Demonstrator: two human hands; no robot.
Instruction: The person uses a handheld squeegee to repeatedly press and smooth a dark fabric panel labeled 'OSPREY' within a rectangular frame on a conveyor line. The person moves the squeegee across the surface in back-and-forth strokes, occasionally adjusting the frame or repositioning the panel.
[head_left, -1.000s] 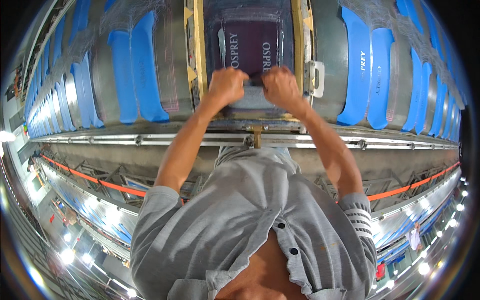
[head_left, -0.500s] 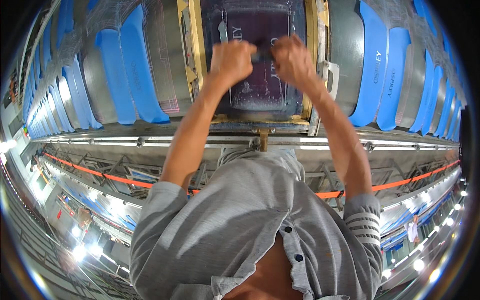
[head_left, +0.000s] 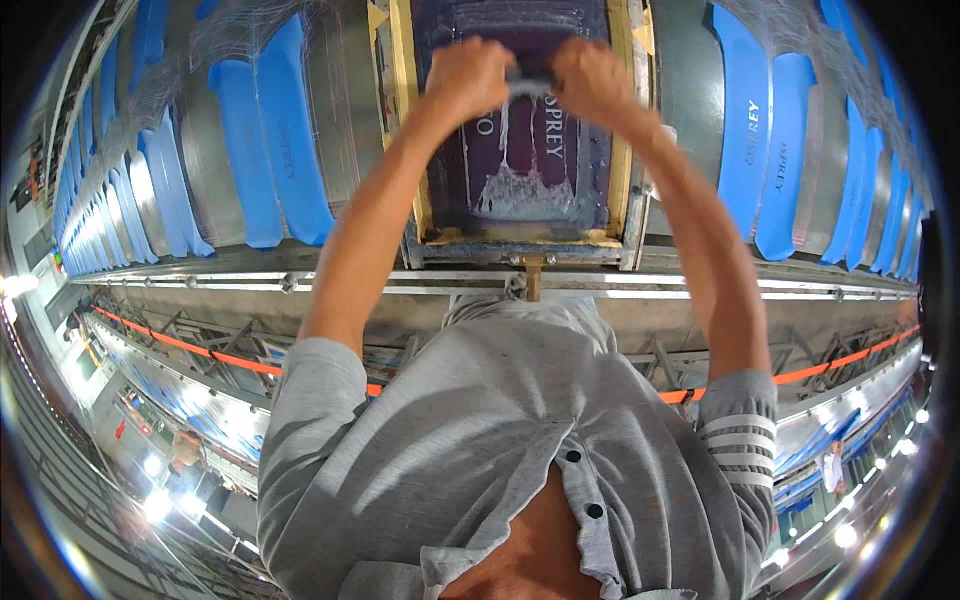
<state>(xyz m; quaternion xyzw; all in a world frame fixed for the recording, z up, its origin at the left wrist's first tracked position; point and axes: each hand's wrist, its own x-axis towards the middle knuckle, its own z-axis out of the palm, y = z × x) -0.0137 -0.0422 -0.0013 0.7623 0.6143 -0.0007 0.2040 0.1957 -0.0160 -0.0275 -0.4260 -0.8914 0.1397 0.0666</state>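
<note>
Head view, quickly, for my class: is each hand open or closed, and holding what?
Left hand: closed, holding the dark tool.
Right hand: closed, also holding the dark tool.

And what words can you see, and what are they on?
I won't copy the words, but here's where they are:
Purple panel: pale letters in two places.
Nearest blue strip on the right: partly white letters.
Blue strip beside that one: dark letters.
Nearest blue strip on the left: faint dark letters.
Farther blue strips: too small to read.
</note>
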